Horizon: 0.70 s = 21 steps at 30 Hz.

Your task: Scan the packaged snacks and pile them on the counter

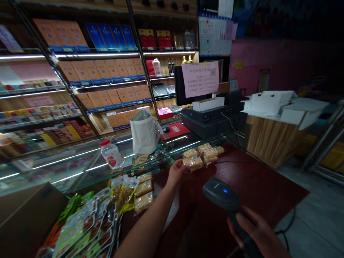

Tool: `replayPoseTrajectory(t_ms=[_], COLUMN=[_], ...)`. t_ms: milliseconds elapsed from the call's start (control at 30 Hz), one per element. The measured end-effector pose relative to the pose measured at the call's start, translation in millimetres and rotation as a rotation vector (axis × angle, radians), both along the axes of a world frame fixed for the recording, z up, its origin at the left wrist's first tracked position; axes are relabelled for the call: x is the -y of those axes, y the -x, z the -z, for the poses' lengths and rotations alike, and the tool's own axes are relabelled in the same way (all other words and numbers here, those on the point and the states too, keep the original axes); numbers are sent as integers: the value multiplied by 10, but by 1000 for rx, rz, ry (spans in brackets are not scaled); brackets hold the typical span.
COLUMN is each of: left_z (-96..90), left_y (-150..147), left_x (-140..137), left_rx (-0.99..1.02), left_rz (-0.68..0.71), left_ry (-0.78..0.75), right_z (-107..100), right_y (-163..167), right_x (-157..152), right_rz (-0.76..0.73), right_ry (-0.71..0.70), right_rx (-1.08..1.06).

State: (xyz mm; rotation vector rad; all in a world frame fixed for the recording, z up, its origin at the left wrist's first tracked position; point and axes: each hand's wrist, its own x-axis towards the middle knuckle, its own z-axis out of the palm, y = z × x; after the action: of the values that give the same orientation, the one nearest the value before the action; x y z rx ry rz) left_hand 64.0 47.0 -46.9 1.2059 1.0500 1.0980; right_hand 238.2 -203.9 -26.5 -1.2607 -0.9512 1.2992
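My right hand (249, 225) is wrapped round the handle of a black barcode scanner (221, 193), a blue light glowing on its head. Stretched out over the dark red tabletop (242, 172), my left hand (177, 172) has its fingers on the left end of a clear-wrapped snack pack (192, 162). More wrapped snack packs (209, 153) are heaped just behind and to the right of it. To the left of my left forearm, a short row of similar packs (143, 188) lies beside yellow-edged snack bags (125, 190).
Several flat snack packets (88, 222) and a cardboard box (27, 215) fill the near left. On the glass counter (80, 170) stand a red-capped jar (111, 154) and a white bag (144, 132). A monitor (178, 87) and stocked shelves (104, 86) are behind.
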Motion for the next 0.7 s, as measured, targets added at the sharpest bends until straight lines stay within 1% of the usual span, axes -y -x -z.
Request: replayPoseTrajectory(t_ms=[133,267,533,633,700], left_z=[-35,-7,119,120,106], left_y=[-169,-264,-306,-277,-224], left_x=[-272,-384,-395,-355,-275], left_rx=[-78,-167,-308,-340,-355], left_rz=[-2,-12,-119,-141,-152], left_ry=[1,1,-98,-139,-168], right_z=[2,62,105,114,99], right_y=[-31,-60,-31,11,37], right_x=[81,92,26,9,11], right_rz=[-6,-38,-67,-51,-25], right_ry=[30,45,42,48,53], right_rx=[43,43,37,-3,-23])
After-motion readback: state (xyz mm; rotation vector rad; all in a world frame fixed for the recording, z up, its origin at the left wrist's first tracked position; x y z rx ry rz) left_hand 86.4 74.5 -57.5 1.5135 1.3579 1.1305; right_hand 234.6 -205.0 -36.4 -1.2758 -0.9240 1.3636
